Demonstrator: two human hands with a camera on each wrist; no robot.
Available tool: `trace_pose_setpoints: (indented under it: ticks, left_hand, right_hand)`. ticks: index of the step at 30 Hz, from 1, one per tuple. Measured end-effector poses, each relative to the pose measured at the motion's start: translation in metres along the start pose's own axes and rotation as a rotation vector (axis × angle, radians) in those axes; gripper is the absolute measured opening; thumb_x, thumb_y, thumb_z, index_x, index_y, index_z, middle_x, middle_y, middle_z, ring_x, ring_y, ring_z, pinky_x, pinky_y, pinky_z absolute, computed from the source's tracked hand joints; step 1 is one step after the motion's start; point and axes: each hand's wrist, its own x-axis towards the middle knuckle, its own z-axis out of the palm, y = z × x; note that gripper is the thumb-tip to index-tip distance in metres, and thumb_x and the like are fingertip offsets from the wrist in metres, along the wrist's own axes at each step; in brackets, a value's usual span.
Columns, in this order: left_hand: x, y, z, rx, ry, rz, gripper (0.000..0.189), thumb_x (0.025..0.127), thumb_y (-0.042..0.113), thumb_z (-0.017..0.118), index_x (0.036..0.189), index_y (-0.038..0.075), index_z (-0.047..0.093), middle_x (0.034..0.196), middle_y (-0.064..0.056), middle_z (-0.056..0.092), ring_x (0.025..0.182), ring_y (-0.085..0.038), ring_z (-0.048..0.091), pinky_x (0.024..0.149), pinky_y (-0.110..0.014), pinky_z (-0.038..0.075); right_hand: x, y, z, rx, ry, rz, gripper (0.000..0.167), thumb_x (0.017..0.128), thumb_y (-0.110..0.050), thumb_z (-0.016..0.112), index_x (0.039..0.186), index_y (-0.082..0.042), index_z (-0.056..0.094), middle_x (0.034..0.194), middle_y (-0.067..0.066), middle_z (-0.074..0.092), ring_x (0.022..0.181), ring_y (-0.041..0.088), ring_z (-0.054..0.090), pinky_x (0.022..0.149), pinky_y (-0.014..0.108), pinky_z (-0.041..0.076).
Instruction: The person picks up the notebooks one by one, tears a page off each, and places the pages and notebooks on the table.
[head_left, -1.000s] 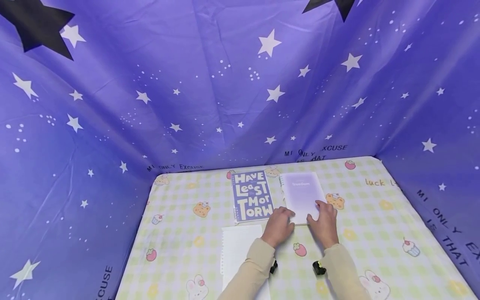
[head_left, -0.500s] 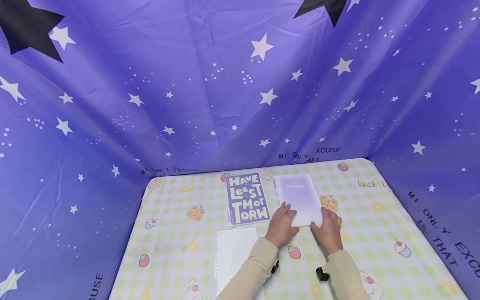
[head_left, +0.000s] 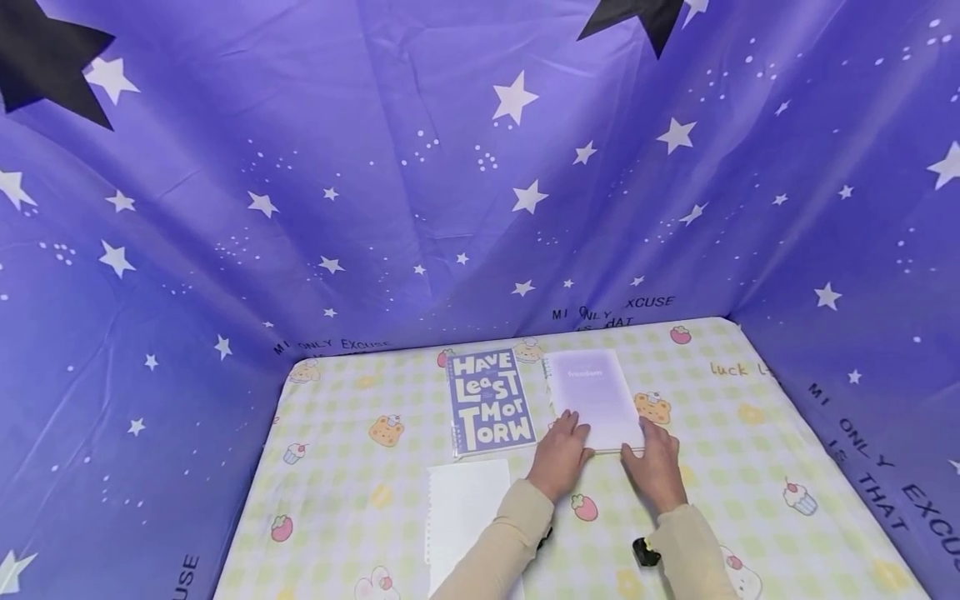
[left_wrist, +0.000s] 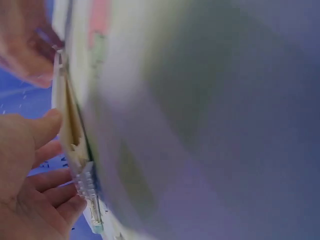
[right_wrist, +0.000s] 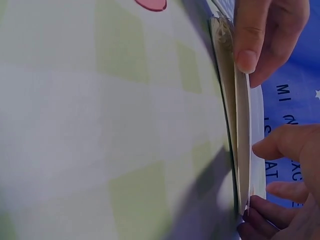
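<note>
A light purple spiral notebook with "freedom" on its cover lies at the back right of the table. My left hand touches its near left corner, thumb at the near edge and fingers beside the spiral binding. At the near right corner is my right hand, its thumb on the near edge and its fingers along the right side. Both hands have loosely bent fingers. From the right wrist view, the notebook's page edges show slightly parted.
Left of the notebook lies a blue notebook with large cream lettering. Nearer, a white sheet with a torn-hole edge lies partly under my left sleeve. A green checked cloth covers the table; purple star-printed curtains surround it.
My right hand's fingers have slid off the purple cover to its right side. The left hand has shifted slightly at its corner. The head view has turned a little to the right.
</note>
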Motion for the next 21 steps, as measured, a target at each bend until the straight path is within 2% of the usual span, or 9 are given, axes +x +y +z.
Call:
trace_pose_setpoints:
  ticks: [4,7,15,21]
  left_hand:
    - [-0.0013,-0.0006,-0.0017,0.136,0.015,0.058,0.042,0.097,0.038,0.058,0.13,0.011,0.061,0.141,-0.012,0.057,0.137,-0.025,0.049,0.115,-0.033,0.038]
    - [-0.0008,-0.0003,-0.0032,0.191,0.011,0.075,0.044,0.097,0.04,0.058,0.13,0.011,0.061,0.141,-0.011,0.058,0.136,-0.024,0.05,0.115,-0.032,0.038]
    - [-0.0001,0.0001,-0.0005,0.22,-0.026,0.058,0.046,0.097,0.043,0.058,0.131,0.013,0.06,0.143,-0.007,0.056,0.138,-0.02,0.048,0.115,-0.029,0.038]
    - [0.0003,-0.0006,0.0031,0.208,-0.007,0.063,0.041,0.1,0.039,0.053,0.13,0.011,0.06,0.141,-0.009,0.058,0.137,-0.022,0.049,0.115,-0.031,0.038]
  right_hand:
    - [0.001,-0.0016,0.0011,0.011,0.007,0.003,0.064,0.092,-0.01,0.06,0.144,0.015,0.033,0.14,0.04,0.039,0.128,0.054,0.032,0.111,0.063,0.03]
    - [0.0008,-0.0021,0.0003,0.012,0.001,0.012,0.064,0.092,-0.01,0.059,0.145,0.015,0.032,0.14,0.039,0.039,0.129,0.054,0.032,0.112,0.063,0.03]
    - [-0.0008,-0.0006,-0.0005,0.012,-0.015,0.039,0.062,0.093,-0.01,0.058,0.144,0.014,0.033,0.14,0.039,0.039,0.129,0.053,0.032,0.111,0.063,0.031]
    - [-0.0014,-0.0003,-0.0002,0.012,0.002,0.04,0.061,0.092,-0.009,0.058,0.143,0.014,0.034,0.139,0.039,0.039,0.128,0.053,0.032,0.109,0.064,0.032]
